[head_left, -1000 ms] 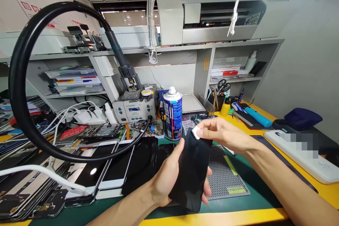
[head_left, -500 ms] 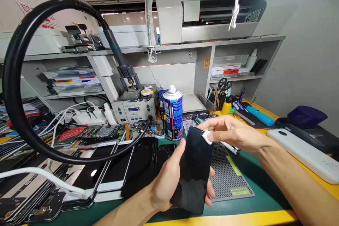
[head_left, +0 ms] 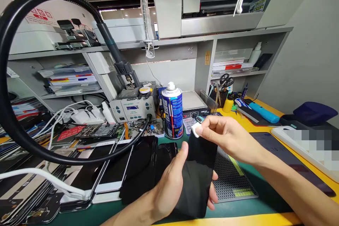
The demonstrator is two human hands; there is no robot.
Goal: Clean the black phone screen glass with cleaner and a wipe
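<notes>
My left hand (head_left: 172, 187) holds a dark, flat phone-shaped panel (head_left: 197, 180) upright and slightly tilted, thumb along its left edge and fingertips showing at its right edge. Between the thumb and fingers of my right hand (head_left: 225, 134) is a small white piece (head_left: 196, 129), pressed at the panel's top left corner. Behind the panel lies a grey perforated mat (head_left: 229, 180). Left of my left hand are dark phone screens (head_left: 141, 166) lying flat.
A blue spray can (head_left: 172, 113) stands behind the hands. A thick black hose (head_left: 7, 113) arches over white-framed phones (head_left: 113, 169) on the left. At right lie a white device (head_left: 288, 141) and a dark phone (head_left: 267, 141). A soldering station (head_left: 132, 107) stands behind.
My right hand has moved left with the white piece, from the panel's top right corner to its top left. The camera view has shifted slightly, showing the dark phone at right.
</notes>
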